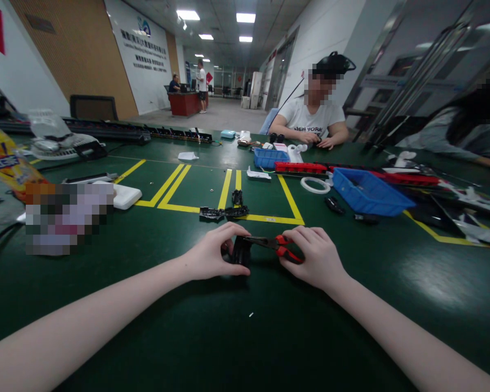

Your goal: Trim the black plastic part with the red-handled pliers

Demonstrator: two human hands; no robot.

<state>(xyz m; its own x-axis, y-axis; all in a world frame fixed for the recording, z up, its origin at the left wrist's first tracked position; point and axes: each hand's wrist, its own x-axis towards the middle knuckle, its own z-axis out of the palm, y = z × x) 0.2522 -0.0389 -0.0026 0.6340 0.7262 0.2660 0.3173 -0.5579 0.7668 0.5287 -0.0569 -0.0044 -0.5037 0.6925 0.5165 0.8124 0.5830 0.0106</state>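
Black and small, the part [242, 252] was just above or on the green table [167, 332], pinched between the thumb and curled fingers of the left hand [210, 253]. The right hand's [316, 258] fingers were wrapped around the red handles of the pliers [283, 249], whose metal nose reached the part's upper edge. Just beyond lay a cluster of black pieces [224, 212] by the yellow tape [269, 219]. Farther right were a white ring [315, 185] and a blue bin [371, 195]. Across the table sat a person in a white T-shirt [318, 117], hands near a small dark object [319, 141].
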